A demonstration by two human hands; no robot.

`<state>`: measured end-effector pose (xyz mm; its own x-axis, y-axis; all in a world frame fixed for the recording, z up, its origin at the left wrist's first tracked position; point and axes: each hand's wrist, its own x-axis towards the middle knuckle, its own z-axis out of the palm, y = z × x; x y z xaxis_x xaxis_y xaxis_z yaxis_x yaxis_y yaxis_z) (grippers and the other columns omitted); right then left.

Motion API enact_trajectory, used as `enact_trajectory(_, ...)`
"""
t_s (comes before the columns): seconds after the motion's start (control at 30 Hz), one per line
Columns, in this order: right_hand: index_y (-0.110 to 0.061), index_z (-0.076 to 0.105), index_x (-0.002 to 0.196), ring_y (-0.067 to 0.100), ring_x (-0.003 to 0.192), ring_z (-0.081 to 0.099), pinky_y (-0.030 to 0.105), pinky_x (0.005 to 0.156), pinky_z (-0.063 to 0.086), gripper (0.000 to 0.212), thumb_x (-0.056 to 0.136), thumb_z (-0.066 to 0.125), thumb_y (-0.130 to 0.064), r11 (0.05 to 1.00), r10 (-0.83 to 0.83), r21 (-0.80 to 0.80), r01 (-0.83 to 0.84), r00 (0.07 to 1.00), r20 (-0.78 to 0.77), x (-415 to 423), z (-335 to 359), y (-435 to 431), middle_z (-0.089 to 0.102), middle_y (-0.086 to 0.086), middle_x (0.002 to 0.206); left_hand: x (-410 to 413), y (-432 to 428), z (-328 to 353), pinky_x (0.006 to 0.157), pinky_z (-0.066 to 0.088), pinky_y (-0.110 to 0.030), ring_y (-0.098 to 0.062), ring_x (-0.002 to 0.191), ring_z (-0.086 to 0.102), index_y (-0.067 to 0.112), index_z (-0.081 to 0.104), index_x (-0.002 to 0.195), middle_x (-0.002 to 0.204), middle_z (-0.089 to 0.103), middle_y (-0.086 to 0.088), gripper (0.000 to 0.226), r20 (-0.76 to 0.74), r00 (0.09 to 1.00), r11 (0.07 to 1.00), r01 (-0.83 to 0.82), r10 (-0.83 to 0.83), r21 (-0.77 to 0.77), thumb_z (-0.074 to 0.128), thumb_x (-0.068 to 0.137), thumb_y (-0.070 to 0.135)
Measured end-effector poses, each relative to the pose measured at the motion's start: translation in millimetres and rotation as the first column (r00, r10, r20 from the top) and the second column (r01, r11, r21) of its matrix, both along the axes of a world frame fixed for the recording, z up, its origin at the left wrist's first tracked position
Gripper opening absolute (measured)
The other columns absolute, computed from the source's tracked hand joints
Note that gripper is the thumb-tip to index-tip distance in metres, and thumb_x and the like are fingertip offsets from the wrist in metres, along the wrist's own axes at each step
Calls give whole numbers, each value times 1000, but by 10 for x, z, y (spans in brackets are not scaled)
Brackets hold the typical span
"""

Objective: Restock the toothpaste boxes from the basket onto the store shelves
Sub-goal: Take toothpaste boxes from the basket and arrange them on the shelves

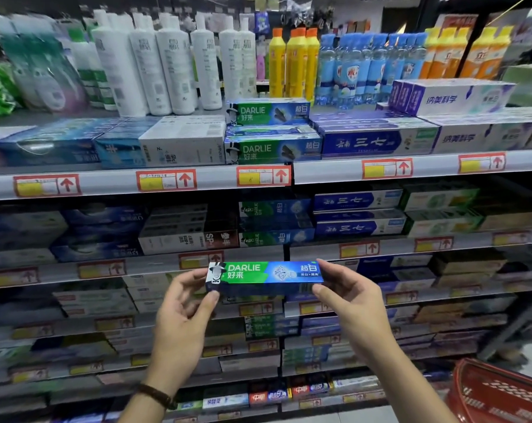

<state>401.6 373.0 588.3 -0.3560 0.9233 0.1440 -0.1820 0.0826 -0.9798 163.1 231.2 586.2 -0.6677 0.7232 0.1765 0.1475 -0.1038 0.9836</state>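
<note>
Toothpaste box [264,276], green and blue, hung level before the shelves [154,264], my left hand [182,319] pinching its left end, my right hand [350,303] its right, fingers curled round it. A red basket [496,392] stood lower right; matching boxes [270,151] lay stacked on the upper shelf [112,184] beyond.

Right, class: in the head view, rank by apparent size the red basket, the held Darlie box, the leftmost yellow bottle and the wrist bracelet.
1. red basket, though cropped by the frame
2. Darlie box, enlarged by nearness to the camera
3. yellow bottle
4. bracelet
</note>
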Motion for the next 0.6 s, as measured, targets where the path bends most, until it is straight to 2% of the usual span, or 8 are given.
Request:
enact_trajectory(0.1, -15, 76, 123, 21, 105, 76, 29, 89, 62, 38, 89, 80, 1, 999, -35, 1, 35, 999, 1, 2, 9, 56, 80, 4, 112, 29, 47, -14, 96, 56, -37, -14, 113, 72, 34, 68, 118, 118, 76, 9, 32, 14, 1000, 999, -27, 27, 17, 72, 91, 16)
enact_trajectory(0.23, -9, 76, 110, 26, 92, 76, 30, 80, 62, 22, 89, 82, -8, 997, -71, -9, 71, 997, -18, -29, 26, 102, 79, 11, 101, 60, 99, -16, 89, 60, -34, -16, 101, 76, 24, 69, 114, 107, 79, 5, 23, 2, 997, 997, -76, 76, 24, 72, 92, 19)
enact_trajectory(0.33, -6, 74, 102, 26, 88, 76, 30, 76, 63, 13, 91, 80, -11, 996, -92, 9, 92, 996, 0, -58, 35, 131, 79, 12, 95, 59, 160, 1, 78, 60, -21, -15, 94, 76, 21, 72, 104, 100, 79, 7, 12, -16, 993, 993, -115, 116, 29, 74, 93, 21)
enact_trajectory(0.47, -5, 74, 97, 27, 89, 77, 32, 75, 64, 9, 94, 78, -13, 994, -111, 24, 110, 994, 16, -86, 54, 175, 79, 11, 94, 67, 241, 27, 73, 56, -14, -10, 92, 74, 20, 75, 99, 98, 79, 8, 10, -28, 990, 990, -138, 139, 39, 75, 92, 27)
enact_trajectory(0.53, -8, 75, 98, 29, 91, 77, 34, 78, 64, 6, 94, 78, -12, 994, -105, 32, 104, 994, 31, -88, 60, 204, 80, 11, 96, 62, 278, 49, 73, 57, -15, -8, 90, 74, 20, 76, 98, 96, 79, 8, 14, -19, 988, 987, -153, 154, 48, 75, 91, 32)
enact_trajectory(0.6, -11, 75, 100, 30, 93, 76, 38, 81, 64, 7, 94, 77, -8, 996, -89, 33, 88, 995, 37, -89, 61, 236, 80, 10, 99, 50, 320, 57, 73, 62, -28, -12, 88, 75, 22, 77, 97, 94, 79, 7, 18, 1, 985, 984, -171, 171, 53, 74, 90, 37)
